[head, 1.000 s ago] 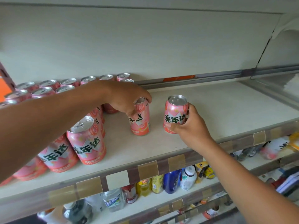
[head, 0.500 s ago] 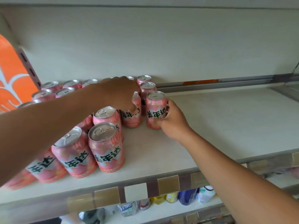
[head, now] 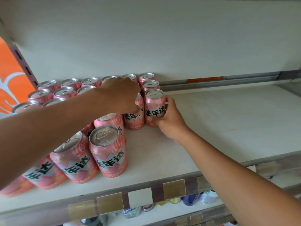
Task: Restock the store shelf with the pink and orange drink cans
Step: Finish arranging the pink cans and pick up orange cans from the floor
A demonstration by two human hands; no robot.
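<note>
Cream shelf board (head: 219, 131) fills mid-frame, pink drink cans (head: 107, 154) massed over its left half and bare space at right. Placing is the step in hand: the right hand (head: 169, 119) wraps the side of a pink can (head: 154, 107) at the block's right edge, and the left hand (head: 120, 95) clamps from above on the neighbouring can (head: 134, 120) touching it. Next, I judge, both need nudging square with the rows behind, then letting go without tipping any.

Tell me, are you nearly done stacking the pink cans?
Not yet. Done: rows of pink cans fill the left of the shelf. In hand: the left hand holds the left can, the right hand grips the right can, both beside the rows. Left: the right half is bare.
</note>
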